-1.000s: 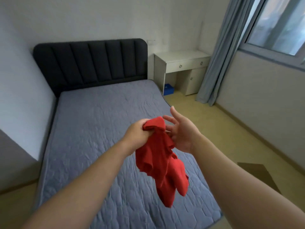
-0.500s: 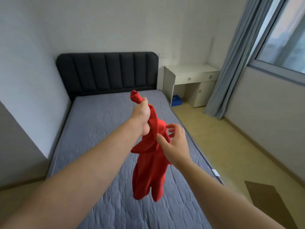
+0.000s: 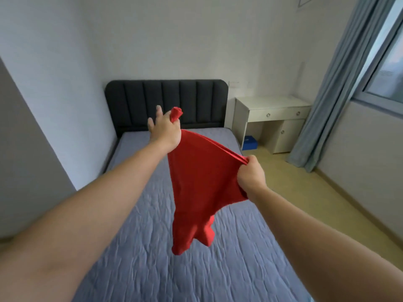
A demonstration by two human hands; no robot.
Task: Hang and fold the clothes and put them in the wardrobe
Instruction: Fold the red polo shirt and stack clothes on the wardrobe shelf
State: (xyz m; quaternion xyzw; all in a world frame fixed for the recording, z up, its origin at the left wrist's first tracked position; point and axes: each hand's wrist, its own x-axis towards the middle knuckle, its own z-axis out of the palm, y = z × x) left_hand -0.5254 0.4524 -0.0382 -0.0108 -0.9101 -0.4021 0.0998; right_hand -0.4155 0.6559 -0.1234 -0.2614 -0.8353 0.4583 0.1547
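Over the bed (image 3: 130, 258), the gripped red garment (image 3: 196, 182) hangs lengthwise downward.

1. Above the bed (image 3: 141, 247), the left hand (image 3: 163, 129) grips 1 bunched end of a red garment (image 3: 196, 186).
2. The right hand (image 3: 250, 177), nearer the bed's right edge, pinches another edge, so the cloth stretches between the 2 hands.
3. The rest hangs loose over the bed.
4. Right of the bed's dark headboard (image 3: 165, 101) stands a white desk (image 3: 272, 105), a blue box (image 3: 250, 143) beneath it.
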